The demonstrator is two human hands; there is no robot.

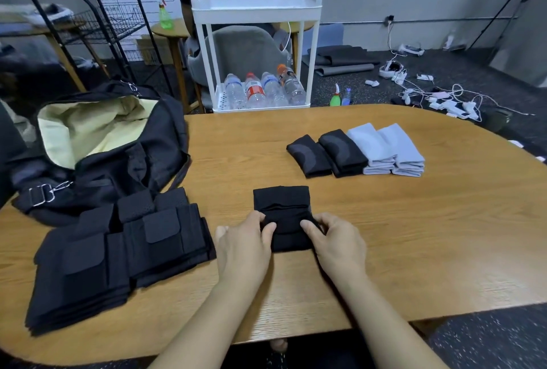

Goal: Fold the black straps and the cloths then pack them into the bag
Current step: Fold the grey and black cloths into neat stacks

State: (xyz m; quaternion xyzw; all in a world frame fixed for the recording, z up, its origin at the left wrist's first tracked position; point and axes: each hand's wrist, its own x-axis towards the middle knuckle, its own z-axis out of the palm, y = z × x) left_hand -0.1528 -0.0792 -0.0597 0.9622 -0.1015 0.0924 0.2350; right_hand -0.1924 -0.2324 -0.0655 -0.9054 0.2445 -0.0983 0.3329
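A black cloth (282,201) lies partly folded on the wooden table (384,220) in front of me. My left hand (245,238) pinches its near left edge and my right hand (334,240) pinches its near right edge. Two folded black cloths (325,152) and two folded pale blue cloths (387,148) sit in a row further back on the right. A pile of folded black straps (118,250) lies at my left. The black bag (97,143) stands open behind the straps, showing a cream lining.
A white trolley (254,10) with several water bottles stands beyond the table's far edge, with a grey chair and a seated person behind it. A black wire rack stands at the back left. Cables and devices litter the floor at the right.
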